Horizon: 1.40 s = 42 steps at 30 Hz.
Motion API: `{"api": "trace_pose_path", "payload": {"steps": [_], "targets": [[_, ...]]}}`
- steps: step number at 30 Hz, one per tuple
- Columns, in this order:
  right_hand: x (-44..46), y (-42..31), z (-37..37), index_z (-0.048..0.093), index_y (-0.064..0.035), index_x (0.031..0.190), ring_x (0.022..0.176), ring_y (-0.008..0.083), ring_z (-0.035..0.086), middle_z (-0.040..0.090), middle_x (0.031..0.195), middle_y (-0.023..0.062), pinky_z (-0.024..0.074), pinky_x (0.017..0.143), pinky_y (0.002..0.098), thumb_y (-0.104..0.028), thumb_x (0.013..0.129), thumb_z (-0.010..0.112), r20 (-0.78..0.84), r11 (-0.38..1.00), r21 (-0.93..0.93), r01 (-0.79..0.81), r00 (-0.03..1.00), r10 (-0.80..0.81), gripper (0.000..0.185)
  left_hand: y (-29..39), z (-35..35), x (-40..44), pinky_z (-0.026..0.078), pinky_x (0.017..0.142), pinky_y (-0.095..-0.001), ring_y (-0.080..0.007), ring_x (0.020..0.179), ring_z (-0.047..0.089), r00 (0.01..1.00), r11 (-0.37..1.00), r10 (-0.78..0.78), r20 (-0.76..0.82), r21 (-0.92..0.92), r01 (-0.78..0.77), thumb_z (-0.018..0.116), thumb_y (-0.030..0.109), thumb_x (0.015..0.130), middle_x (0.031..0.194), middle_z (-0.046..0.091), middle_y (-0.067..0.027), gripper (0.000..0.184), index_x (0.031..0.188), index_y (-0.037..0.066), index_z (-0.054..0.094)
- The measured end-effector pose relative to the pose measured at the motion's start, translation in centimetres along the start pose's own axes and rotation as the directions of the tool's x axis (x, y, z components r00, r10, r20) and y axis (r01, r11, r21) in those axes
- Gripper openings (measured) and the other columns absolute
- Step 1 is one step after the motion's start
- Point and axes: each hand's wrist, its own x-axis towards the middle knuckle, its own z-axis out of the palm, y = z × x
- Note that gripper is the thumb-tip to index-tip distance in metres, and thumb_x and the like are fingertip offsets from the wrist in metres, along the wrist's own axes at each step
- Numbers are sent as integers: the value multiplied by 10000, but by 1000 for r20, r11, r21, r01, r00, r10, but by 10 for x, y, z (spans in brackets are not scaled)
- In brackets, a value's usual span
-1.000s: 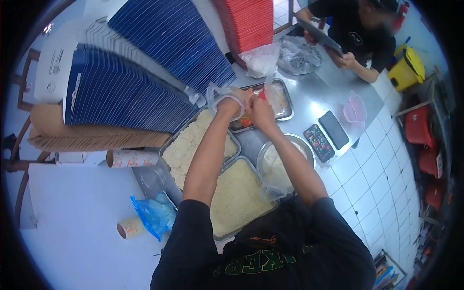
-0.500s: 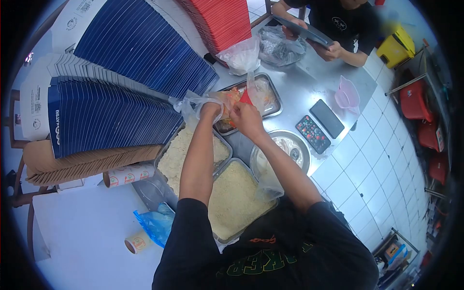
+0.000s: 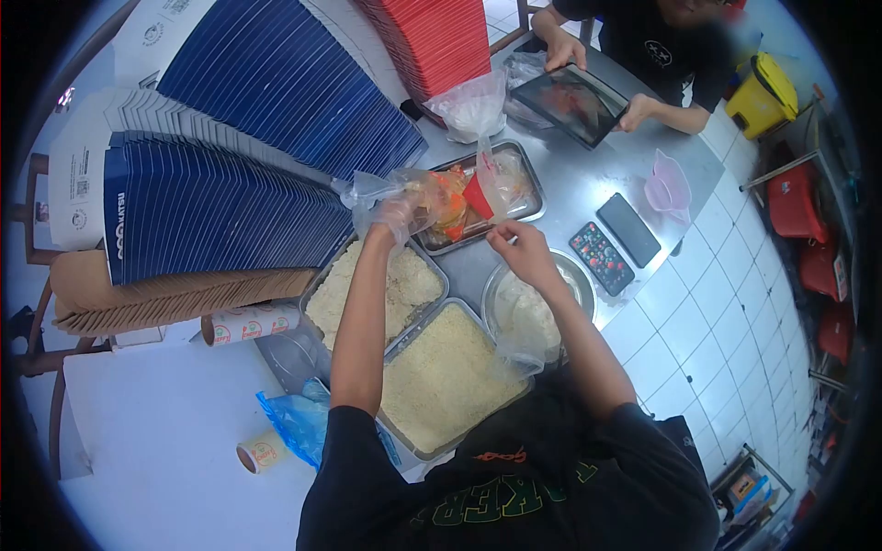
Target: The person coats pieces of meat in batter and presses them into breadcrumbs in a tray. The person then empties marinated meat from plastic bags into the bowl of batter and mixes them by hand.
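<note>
My left hand (image 3: pixel 397 219) is inside a clear plastic bag (image 3: pixel 372 190), its fingers closed at the near left side of a metal tray (image 3: pixel 536 213). Orange and red food (image 3: pixel 450 204) lies by its fingertips. My right hand (image 3: pixel 519 246) is pinched shut at the tray's near edge, just below a clear bag with a red part (image 3: pixel 479 197); what it grips is too small to tell. Two trays, one of pale flaky crumbs (image 3: pixel 372 289) and one of finer yellowish crumbs (image 3: pixel 450 372), sit nearer me. A round metal bowl (image 3: pixel 588 285) with white contents stands under my right forearm.
Stacked blue cartons (image 3: pixel 230 202) and red cartons (image 3: pixel 432 46) rise behind the trays. Two phones (image 3: pixel 628 230) and a pink basket (image 3: pixel 668 186) lie at the right. Across the table, a person (image 3: pixel 657 55) holds a tablet (image 3: pixel 571 103). A blue bag (image 3: pixel 299 425) lies lower left.
My right hand has moved away from my left hand, toward the right and nearer me. My left hand's plastic bag now covers more of it. The other person's tablet has tilted so its screen shows.
</note>
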Motion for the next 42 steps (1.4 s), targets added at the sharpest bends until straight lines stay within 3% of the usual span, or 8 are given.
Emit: {"api": "trace_pose_path", "payload": {"steps": [2, 3, 5, 17, 21, 26, 33, 42], "targets": [[-8, 10, -3, 651, 4, 878, 733, 189, 635, 673, 772, 113, 495, 734, 321, -210, 867, 660, -10, 1000, 18, 6, 1000, -6, 214, 5, 0, -15, 493, 689, -327, -188, 796, 613, 977, 877, -87, -196, -480, -18, 557, 97, 868, 910, 651, -66, 160, 983, 35, 648], [-12, 11, -6, 651, 4, 878, 733, 189, 635, 673, 772, 113, 495, 734, 321, -210, 867, 660, -8, 1000, 22, 11, 1000, -10, 214, 6, -3, -23, 493, 689, -327, -188, 796, 613, 976, 878, -86, -202, -478, -21, 557, 97, 868, 910, 651, -66, 160, 983, 35, 648], [-19, 14, -9, 647, 7, 872, 718, 162, 616, 663, 751, 100, 486, 713, 310, -212, 870, 660, 5, 997, 73, -34, 999, 34, 220, 8, -10, -37, 487, 883, -390, -206, 961, 599, 989, 652, -60, -138, -756, -66, 552, 127, 856, 1083, 616, -94, 315, 1152, 17, 562], [-43, 24, -5, 665, -17, 899, 729, 110, 577, 651, 770, 37, 447, 698, 270, -199, 869, 656, 77, 978, 196, -74, 995, 60, 184, 19, -8, -78, 495, 942, -403, -285, 1010, 606, 944, -45, 250, -216, -976, -212, 596, 180, 876, 1087, 608, -149, 361, 1157, -37, 529], [-51, 17, -20, 669, -25, 901, 720, 98, 564, 645, 771, 21, 439, 678, 265, -193, 871, 652, 96, 974, 192, -119, 990, 102, 172, 26, 6, -69, 541, 852, -367, -259, 956, 626, 932, 150, 299, -207, -954, -260, 594, 216, 896, 1121, 612, -158, 370, 1170, -26, 534], [-67, 38, -38, 671, -31, 902, 704, 90, 557, 643, 769, 15, 437, 663, 261, -182, 871, 651, 53, 966, 197, -170, 985, 162, 155, 50, 58, -53, 548, 842, -374, -260, 978, 628, 925, 280, 353, 141, -959, 39, 537, 227, 925, 1183, 603, -170, 397, 1243, -7, 497], [-92, 40, -72, 665, -27, 908, 687, 59, 535, 619, 748, -12, 423, 635, 233, -186, 884, 634, 29, 903, 314, -293, 954, 300, 164, 62, 161, -9, 396, 1057, -458, -312, 1229, 501, 977, 161, 107, 186, -973, 168, 478, 297, 952, 1311, 520, -189, 416, 1279, 40, 474], [-120, 30, -98, 644, -27, 888, 558, 20, 449, 582, 691, -34, 335, 499, 208, -166, 904, 615, -35, 853, 403, -331, 926, 376, 143, 69, 224, 61, 421, 990, -538, -320, 1084, 537, 969, -1, 8, 248, -969, 248, 413, 299, 929, 1125, 551, -132, 346, 1133, 48, 535]]}}
